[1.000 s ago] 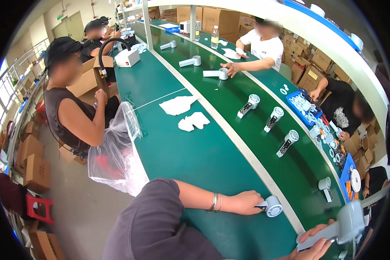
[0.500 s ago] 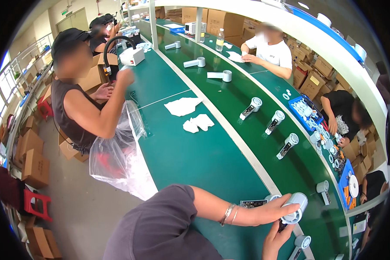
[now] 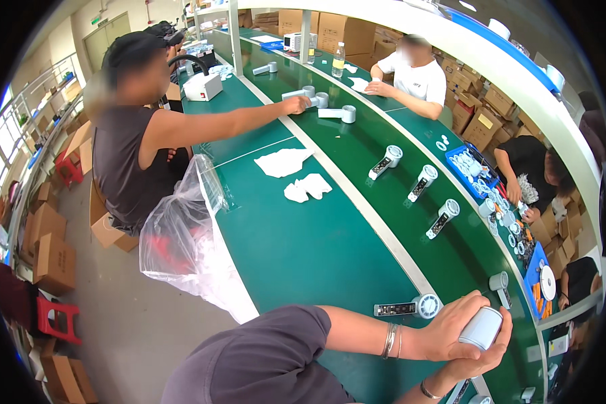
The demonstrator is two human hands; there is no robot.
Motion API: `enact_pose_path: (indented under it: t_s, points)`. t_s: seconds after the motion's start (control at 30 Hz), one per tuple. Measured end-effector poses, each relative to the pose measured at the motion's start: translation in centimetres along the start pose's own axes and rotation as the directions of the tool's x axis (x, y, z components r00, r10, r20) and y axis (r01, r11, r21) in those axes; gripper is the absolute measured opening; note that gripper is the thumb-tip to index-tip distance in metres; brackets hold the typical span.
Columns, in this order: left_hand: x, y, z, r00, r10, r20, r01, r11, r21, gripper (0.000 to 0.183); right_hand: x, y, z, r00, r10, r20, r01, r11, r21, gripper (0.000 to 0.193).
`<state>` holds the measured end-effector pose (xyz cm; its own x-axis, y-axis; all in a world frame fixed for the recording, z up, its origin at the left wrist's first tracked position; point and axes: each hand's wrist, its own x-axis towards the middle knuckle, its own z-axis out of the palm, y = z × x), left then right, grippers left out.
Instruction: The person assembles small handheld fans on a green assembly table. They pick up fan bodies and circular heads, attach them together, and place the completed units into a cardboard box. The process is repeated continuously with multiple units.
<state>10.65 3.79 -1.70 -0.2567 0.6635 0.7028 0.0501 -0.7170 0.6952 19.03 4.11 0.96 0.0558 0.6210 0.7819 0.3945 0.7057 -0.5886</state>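
Both my hands are closed round the pale-blue cylinder of a hair-dryer-shaped housing, over the belt's near edge. My left hand wraps its left side, and my right hand cups it from below and the right. Its handle is hidden by my hands. Just left of them lies another such housing, its round grille facing up and a dark circuit board along its open handle. Partly covered by my right wrist, one more open-handled housing lies at the bottom.
Several similar housings lie along the green conveyor belt. A metal rail divides it from my worktable, where white cloth-like pieces lie. A co-worker's hand touches a housing on the belt. Beside the table hangs a clear plastic bag.
My hands have turned the housing, so its smooth cylinder end faces up, and moved slightly right. The housing beside them is now uncovered. The co-worker at left has reached out to the belt.
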Motion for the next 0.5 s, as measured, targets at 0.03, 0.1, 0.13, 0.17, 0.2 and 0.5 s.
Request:
enact_pose_path:
  t_s: [0.03, 0.1, 0.13, 0.17, 0.2, 0.5]
  points:
    - [0.1, 0.1, 0.0, 0.999, 0.03, -0.019, -0.03, 1.0, 0.0, 0.089, -0.1, -0.4, 0.3, 0.998, 0.046, -0.032, -0.044, 0.997, 0.068, 0.073]
    - [0.4, 0.3, 0.2, 0.994, 0.092, -0.057, -0.092, 0.996, 0.002, 0.092, -0.1, -1.2, 0.9, 0.989, 0.124, -0.079, -0.11, 0.981, 0.157, 0.072]
    - [0.6, 0.4, 0.3, 0.993, 0.101, -0.068, -0.101, 0.995, 0.0, 0.092, -0.1, -1.8, 0.9, 0.982, 0.16, -0.099, -0.141, 0.975, 0.174, 0.072]
    - [0.8, 0.6, 0.5, 0.991, 0.11, -0.079, -0.11, 0.994, -0.001, 0.093, 0.0, -2.1, 0.9, 0.974, 0.195, -0.118, -0.171, 0.966, 0.192, 0.072]
    - [0.9, 0.6, 0.6, 0.989, 0.119, -0.091, -0.12, 0.993, -0.003, 0.093, 0.1, -2.2, 0.8, 0.978, 0.159, -0.136, -0.141, 0.981, 0.133, 0.07]
    - [0.9, -0.1, 0.2, 0.948, 0.312, -0.066, -0.304, 0.947, 0.107, 0.09, 0.4, -2.7, -0.9, 0.956, 0.293, -0.009, -0.279, 0.92, 0.274, 0.056]
